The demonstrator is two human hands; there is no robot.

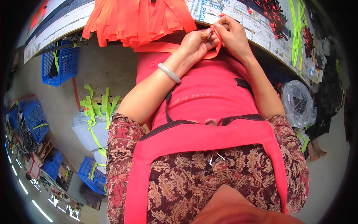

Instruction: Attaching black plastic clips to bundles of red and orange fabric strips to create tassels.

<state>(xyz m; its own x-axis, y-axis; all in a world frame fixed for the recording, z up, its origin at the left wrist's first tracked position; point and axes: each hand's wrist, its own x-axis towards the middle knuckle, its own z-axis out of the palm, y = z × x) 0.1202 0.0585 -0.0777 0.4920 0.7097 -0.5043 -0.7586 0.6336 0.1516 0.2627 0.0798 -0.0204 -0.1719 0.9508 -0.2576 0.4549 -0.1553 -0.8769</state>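
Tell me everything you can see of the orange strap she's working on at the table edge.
The orange strap is a flat band of woven-looking fabric, bent into a loop between both hands. The left hand pinches it from below, the right hand from above, with a small dark piece held against it. It hangs just off the table edge, beside a pile of orange strips.

Bright, even light falls from overhead, with soft shadows under the surface [261, 26] edge. Colours look saturated. Fisheye bending curves straight lines, the rim darkens to black, and the nearest foreground blurs.
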